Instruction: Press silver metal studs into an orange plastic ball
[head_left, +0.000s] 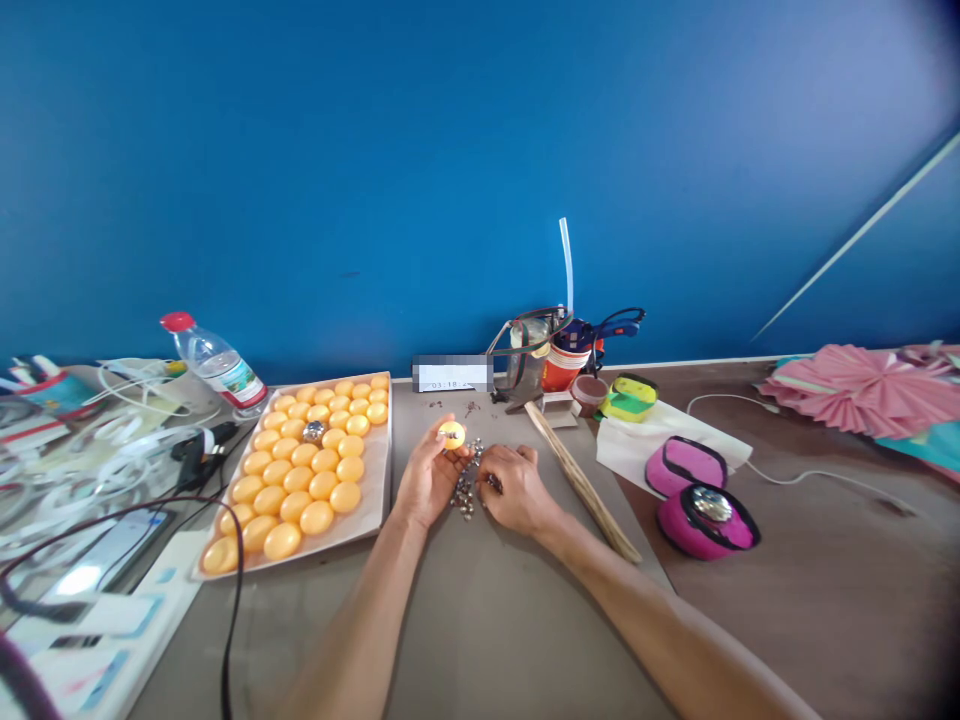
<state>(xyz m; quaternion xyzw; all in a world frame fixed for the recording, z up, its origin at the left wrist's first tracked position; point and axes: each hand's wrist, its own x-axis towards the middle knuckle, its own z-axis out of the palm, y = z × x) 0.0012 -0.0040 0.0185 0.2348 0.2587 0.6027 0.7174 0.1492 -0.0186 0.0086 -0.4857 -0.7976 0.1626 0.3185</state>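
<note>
At frame centre, the left hand (427, 482) grips a yellow ball (452, 435) above small metal beads (465, 497) on the surface. The right hand (517, 490) lies curled on them, perhaps pinching. Farther left sits a tray (373, 508) of similar balls.

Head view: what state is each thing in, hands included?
left hand: palm up, pinching a ball
right hand: fingers curled on the beads, grip hidden
tray: nearly full of yellow balls, one silvery piece among them
bottle: capped, lying tilted
case: open, shiny thing inside
stick: lying flat
</note>
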